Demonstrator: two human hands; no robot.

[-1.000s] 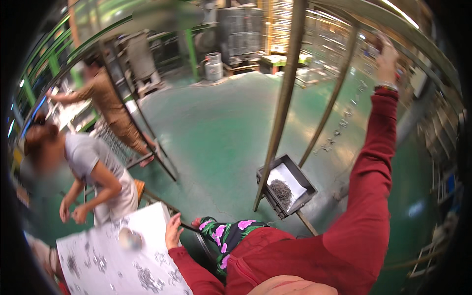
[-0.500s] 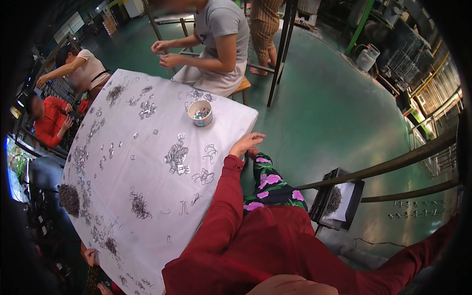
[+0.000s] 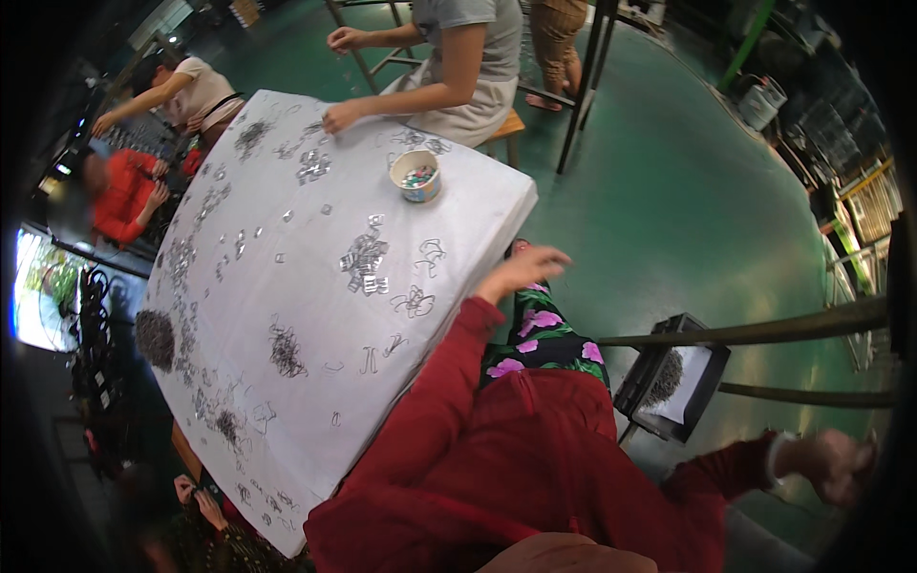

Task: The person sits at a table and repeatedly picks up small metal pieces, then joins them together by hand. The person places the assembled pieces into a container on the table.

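Left hand (image 3: 522, 275) unclenched, fingers extended, just beside white-covered rectangular table (image 3: 482, 196); small silver metal pieces (image 3: 364, 264) piled on it. Right hand (image 3: 827, 464) blurred, grip can't tell, near black rectangular tray (image 3: 715, 378).

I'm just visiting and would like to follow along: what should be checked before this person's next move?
1. Left hand free: ok, fingers spread beside the table's edge, nothing visible in it.
2. Right hand free: cannot tell, blurred.
3. Paper tub upright on the white-covered table: ok.
4. Small metal pieces gathered into one pile: not ok, several separate clusters.
5. Black case open: ok, with a grey pile inside.
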